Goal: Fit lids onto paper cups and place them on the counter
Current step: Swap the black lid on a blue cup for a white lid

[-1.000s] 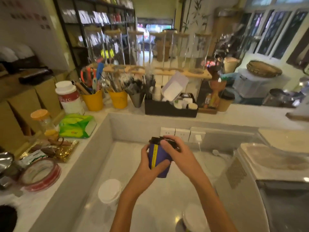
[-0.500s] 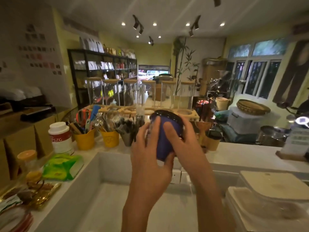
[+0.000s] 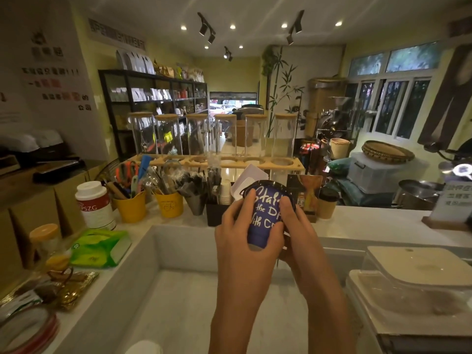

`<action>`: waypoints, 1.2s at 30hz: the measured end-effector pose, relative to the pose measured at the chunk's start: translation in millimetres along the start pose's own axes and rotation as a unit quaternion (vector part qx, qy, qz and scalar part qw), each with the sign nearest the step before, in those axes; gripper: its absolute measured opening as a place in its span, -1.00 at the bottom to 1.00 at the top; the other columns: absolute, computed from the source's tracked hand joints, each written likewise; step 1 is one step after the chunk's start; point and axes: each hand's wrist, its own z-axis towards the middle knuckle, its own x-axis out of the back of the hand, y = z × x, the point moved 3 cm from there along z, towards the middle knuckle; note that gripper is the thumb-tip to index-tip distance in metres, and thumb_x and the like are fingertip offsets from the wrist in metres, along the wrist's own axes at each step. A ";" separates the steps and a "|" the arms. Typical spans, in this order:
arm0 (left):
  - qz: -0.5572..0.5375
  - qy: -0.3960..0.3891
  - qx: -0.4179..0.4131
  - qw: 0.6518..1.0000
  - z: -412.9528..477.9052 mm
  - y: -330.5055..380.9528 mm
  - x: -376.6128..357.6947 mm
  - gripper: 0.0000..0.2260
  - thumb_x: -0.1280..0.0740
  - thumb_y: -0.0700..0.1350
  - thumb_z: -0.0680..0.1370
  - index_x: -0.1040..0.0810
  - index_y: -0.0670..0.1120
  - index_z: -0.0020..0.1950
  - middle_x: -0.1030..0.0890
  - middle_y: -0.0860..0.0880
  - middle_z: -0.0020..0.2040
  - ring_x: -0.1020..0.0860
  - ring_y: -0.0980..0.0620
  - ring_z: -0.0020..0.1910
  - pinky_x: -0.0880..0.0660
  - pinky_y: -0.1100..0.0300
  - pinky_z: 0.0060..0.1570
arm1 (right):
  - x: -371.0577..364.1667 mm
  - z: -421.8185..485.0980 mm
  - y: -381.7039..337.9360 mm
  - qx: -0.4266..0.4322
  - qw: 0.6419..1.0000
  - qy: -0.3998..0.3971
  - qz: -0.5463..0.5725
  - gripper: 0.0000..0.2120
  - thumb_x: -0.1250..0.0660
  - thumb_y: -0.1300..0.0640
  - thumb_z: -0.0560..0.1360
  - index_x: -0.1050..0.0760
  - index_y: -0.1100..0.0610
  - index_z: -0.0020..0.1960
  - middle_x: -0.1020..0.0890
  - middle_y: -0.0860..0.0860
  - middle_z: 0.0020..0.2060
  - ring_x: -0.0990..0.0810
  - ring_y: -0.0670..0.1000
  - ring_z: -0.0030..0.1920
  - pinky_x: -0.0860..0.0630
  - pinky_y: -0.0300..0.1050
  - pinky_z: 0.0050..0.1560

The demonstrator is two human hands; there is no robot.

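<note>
While both hands grip it: the blue paper cup with white lettering [image 3: 265,217] is held in the air above the recessed white bench [image 3: 204,297].
Head view, cup axis: tilted, top leaning away from the camera, base toward the wrists.
Lid: a black plastic lid [image 3: 270,184] sits on the rim.
Left hand [image 3: 245,241]: wrapped around the cup's left side and base.
Right hand [image 3: 297,233]: clasping the right side, fingers near the lid.
Beyond: brown paper cup with black lid [image 3: 327,202], black organiser box [image 3: 217,213], yellow utensil buckets [image 3: 132,206] on the raised ledge.
</note>
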 end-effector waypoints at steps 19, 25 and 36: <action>-0.377 -0.173 0.172 0.893 -6.4 -22.9 4.8 -0.40 -0.45 0.18 0.41 -0.38 0.16 0.41 -0.63 0.08 0.23 -0.64 0.01 0.15 -0.64 0.06 0.01 | 17.6 -6.1 -0.9 0.086 0.996 -0.031 -0.021 -0.37 -0.36 -0.23 0.41 -0.36 -0.07 0.43 -0.68 -0.13 0.15 -0.67 -0.07 0.12 -0.63 -0.18 0.01; -0.119 -0.053 0.015 0.991 -3.2 -20.1 6.0 -0.40 -0.47 -0.10 0.45 -0.34 0.14 0.43 -0.45 0.15 0.36 -0.49 0.19 0.27 -0.57 0.27 0.10 | 4.4 -3.0 5.5 0.064 0.995 -0.017 -0.081 -0.22 -0.31 -0.36 0.26 -0.30 -0.12 0.43 -0.60 -0.06 0.21 -0.69 -0.17 -0.02 -0.65 -0.23 -0.19; -0.224 -0.044 0.110 0.967 -8.7 -27.5 8.3 -0.46 -0.49 -0.04 0.42 -0.40 0.17 0.35 -0.54 0.08 0.28 -0.60 0.15 0.13 -0.61 0.32 -0.07 | 16.6 -11.7 6.0 0.095 0.995 0.023 0.003 -0.37 -0.46 -0.25 0.27 -0.40 -0.29 0.33 -0.64 -0.22 0.06 -0.68 -0.21 0.04 -0.65 -0.24 -0.13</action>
